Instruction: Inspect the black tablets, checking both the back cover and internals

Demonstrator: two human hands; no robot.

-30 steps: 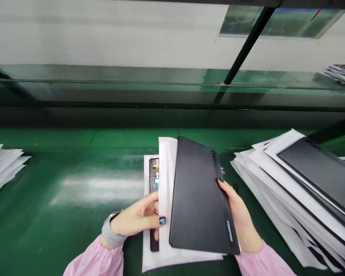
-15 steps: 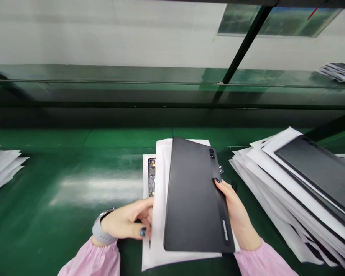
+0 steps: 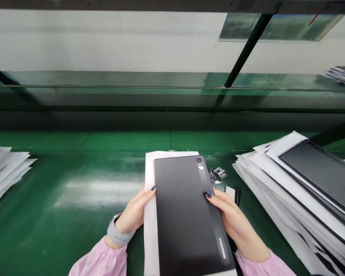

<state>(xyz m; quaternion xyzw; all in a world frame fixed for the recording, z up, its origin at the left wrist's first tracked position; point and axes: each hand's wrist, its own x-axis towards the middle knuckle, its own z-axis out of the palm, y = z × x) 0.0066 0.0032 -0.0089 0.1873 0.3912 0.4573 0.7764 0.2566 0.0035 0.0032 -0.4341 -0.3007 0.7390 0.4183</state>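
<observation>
A dark grey tablet (image 3: 186,214) with a camera bump at its upper right corner lies face down on white sheets (image 3: 150,237), held in front of me. My left hand (image 3: 133,211) closes on the left edge of the sheets and tablet, its thumb on the tablet's rim. On the opposite edge my right hand (image 3: 235,220) grips the tablet, thumb on top of the back cover and fingers beneath. What lies under the tablet and sheets is hidden. A grey-strapped watch (image 3: 120,232) sits on my left wrist.
At the right is a tall fanned stack of white sheets (image 3: 264,184) with another dark tablet (image 3: 322,172) on top. More white sheets (image 3: 8,172) lie at the far left. A shiny metal object (image 3: 218,175) rests just beyond my right hand on the green table (image 3: 74,214).
My left hand has moved up from the lower sheets onto the tablet's left edge. The tablet has come closer to me, and the circuit board seen under the sheets is now hidden.
</observation>
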